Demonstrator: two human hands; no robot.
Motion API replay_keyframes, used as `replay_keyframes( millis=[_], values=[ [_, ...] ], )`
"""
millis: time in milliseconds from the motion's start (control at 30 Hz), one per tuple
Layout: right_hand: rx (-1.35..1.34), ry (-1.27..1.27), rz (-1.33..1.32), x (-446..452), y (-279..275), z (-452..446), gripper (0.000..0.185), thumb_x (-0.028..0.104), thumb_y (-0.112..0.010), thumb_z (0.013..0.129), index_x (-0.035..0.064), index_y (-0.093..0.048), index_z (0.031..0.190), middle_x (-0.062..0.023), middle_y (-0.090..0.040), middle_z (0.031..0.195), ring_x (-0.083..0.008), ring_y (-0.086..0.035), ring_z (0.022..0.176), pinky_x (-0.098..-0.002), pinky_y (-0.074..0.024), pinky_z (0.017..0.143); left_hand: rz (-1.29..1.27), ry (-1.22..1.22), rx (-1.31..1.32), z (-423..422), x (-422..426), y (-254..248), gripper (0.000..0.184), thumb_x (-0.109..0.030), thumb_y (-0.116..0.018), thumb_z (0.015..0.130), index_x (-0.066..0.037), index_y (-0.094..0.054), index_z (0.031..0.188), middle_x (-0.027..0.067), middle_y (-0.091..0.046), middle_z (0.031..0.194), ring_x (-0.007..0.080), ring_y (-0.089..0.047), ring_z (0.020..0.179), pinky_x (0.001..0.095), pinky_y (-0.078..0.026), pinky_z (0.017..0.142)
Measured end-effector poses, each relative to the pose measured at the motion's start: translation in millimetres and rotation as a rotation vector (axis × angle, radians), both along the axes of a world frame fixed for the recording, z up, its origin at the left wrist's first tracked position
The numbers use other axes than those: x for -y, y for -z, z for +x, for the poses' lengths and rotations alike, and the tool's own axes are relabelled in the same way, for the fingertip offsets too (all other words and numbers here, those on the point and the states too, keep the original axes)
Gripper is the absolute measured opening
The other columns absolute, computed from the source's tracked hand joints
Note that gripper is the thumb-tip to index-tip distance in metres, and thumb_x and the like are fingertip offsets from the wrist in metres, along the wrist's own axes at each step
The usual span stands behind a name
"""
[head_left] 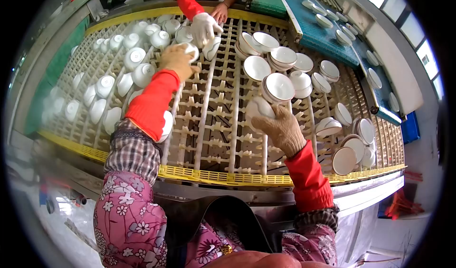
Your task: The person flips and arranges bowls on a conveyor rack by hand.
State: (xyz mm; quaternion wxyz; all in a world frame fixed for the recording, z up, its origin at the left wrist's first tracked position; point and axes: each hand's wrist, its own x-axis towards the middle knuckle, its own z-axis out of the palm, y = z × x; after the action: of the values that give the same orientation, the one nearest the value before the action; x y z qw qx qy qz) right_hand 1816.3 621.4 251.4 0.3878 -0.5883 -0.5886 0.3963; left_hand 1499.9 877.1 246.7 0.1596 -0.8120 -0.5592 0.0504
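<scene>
My left hand, in a tan glove with a red sleeve cover, reaches to the far middle of the pegged rack. Its fingers are closed on a white bowl tilted on its side. Nearer to me, my right hand, gloved the same way, grips another white bowl, partly hidden by the fingers. Just beyond that bowl stands a stack of bowls with brown-edged rims. Left of my left arm, several bowls lean in rows on the pegs, bases towards me.
Across the rack, a co-worker's white-gloved hand is at a tilted bowl; the co-worker's bare hand rests near the yellow edge. A blue-green conveyor carries bowls at the right. More stacked bowls stand at the rack's right end.
</scene>
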Motion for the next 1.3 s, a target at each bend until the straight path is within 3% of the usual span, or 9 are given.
replay_keyframes(
  millis=[267, 333, 433, 500, 600, 800, 1067, 1200, 1300],
  values=[
    [-0.713, -0.062, -0.088, -62, -24, -86, 0.063, 0.036, -0.079, 0.104, -0.0073, -0.064, 0.147, -0.0167, -0.078, 0.122, -0.024, -0.075, 0.114, -0.0362, -0.0606, 0.101, -0.049, -0.056, 0.241, -61, 24, 39, 0.052, -0.058, -0.06, 0.108, -0.015, -0.079, 0.131, 0.0138, -0.079, 0.131, 0.0331, -0.07, 0.13, 0.0494, -0.042, 0.119],
    [-0.01, -0.175, 0.135, -72, 9, -59, 0.058, 0.042, -0.074, 0.104, -0.0026, -0.073, 0.141, -0.0163, -0.08, 0.115, -0.0207, -0.074, 0.108, -0.0384, -0.0582, 0.097, -0.101, -0.11, 0.278, -53, 49, 10, 0.052, -0.058, -0.065, 0.105, -0.013, -0.079, 0.128, 0.0175, -0.081, 0.121, 0.0353, -0.073, 0.122, 0.0486, -0.048, 0.113],
    [0.038, -0.066, -0.006, -37, -2, -36, 0.046, 0.039, -0.072, 0.107, 0.0028, -0.077, 0.134, -0.0093, -0.081, 0.104, -0.0203, -0.072, 0.09, -0.0372, -0.0583, 0.086, -0.072, -0.114, 0.338, -41, 67, 1, 0.052, -0.056, -0.068, 0.104, -0.01, -0.079, 0.126, 0.0194, -0.081, 0.118, 0.0372, -0.074, 0.117, 0.0489, -0.051, 0.109],
    [-0.116, 0.036, -0.023, -29, 13, -9, 0.05, 0.029, -0.079, 0.105, -0.0012, -0.074, 0.145, -0.0156, -0.081, 0.129, -0.0172, -0.075, 0.109, -0.0328, -0.0599, 0.097, 0.126, 0.187, 0.435, -22, 75, 13, 0.059, -0.057, -0.079, 0.097, -0.006, -0.077, 0.128, 0.0158, -0.079, 0.117, 0.0321, -0.073, 0.115, 0.0468, -0.05, 0.108],
    [0.362, 0.171, 0.235, -20, 14, 36, 0.047, 0.027, -0.079, 0.105, 0.003, -0.072, 0.145, -0.0111, -0.083, 0.112, -0.0146, -0.075, 0.098, -0.0339, -0.0601, 0.089, 0.294, 0.559, 0.482, 47, 83, 5, 0.068, -0.057, -0.088, 0.088, -0.005, -0.074, 0.13, 0.0104, -0.075, 0.112, 0.0263, -0.069, 0.111, 0.0451, -0.049, 0.106],
    [1.175, 0.455, 0.199, 26, -6, 134, 0.071, 0.036, -0.092, 0.08, 0.0038, -0.071, 0.139, -0.0201, -0.077, 0.133, -0.0395, -0.071, 0.127, -0.0507, -0.0561, 0.108, 0.177, 0.686, 0.277, 167, 75, 12, 0.051, -0.033, -0.089, 0.085, -0.008, -0.077, 0.127, 0.0079, -0.075, 0.12, 0.0247, -0.066, 0.121, 0.044, -0.046, 0.112],
    [0.877, 0.374, 0.005, 55, -2, 202, 0.082, 0.039, -0.099, 0.076, -0.0009, -0.071, 0.142, -0.0242, -0.078, 0.132, -0.043, -0.072, 0.128, -0.0507, -0.0569, 0.108, 0.008, 0.217, 0.001, 196, 30, 63, 0.043, -0.054, -0.066, 0.105, -0.017, -0.088, 0.112, 0.0077, -0.084, 0.116, 0.0271, -0.071, 0.124, 0.0458, -0.046, 0.113],
    [0.996, 0.431, 0.04, 61, 30, 234, 0.066, 0.041, -0.099, 0.076, 0.0011, -0.077, 0.123, -0.0242, -0.08, 0.112, -0.0438, -0.076, 0.109, -0.0521, -0.0605, 0.093, -0.224, 0.193, 0.554, 153, 44, 23, 0.049, -0.049, -0.068, 0.11, -0.009, -0.08, 0.135, 0.0158, -0.081, 0.131, 0.038, -0.078, 0.113, 0.0484, -0.059, 0.107],
    [1.064, 0.474, 0.051, 61, 23, 221, 0.05, 0.027, -0.089, 0.09, 0.0039, -0.079, 0.133, -0.0213, -0.083, 0.115, -0.0417, -0.079, 0.108, -0.0506, -0.0623, 0.095, -0.709, -0.054, 1.682, 87, 48, 19, 0.049, -0.025, -0.069, 0.11, -0.011, -0.065, 0.157, 0.015, -0.077, 0.14, 0.0291, -0.078, 0.12, 0.0385, -0.063, 0.105]
  ],
)
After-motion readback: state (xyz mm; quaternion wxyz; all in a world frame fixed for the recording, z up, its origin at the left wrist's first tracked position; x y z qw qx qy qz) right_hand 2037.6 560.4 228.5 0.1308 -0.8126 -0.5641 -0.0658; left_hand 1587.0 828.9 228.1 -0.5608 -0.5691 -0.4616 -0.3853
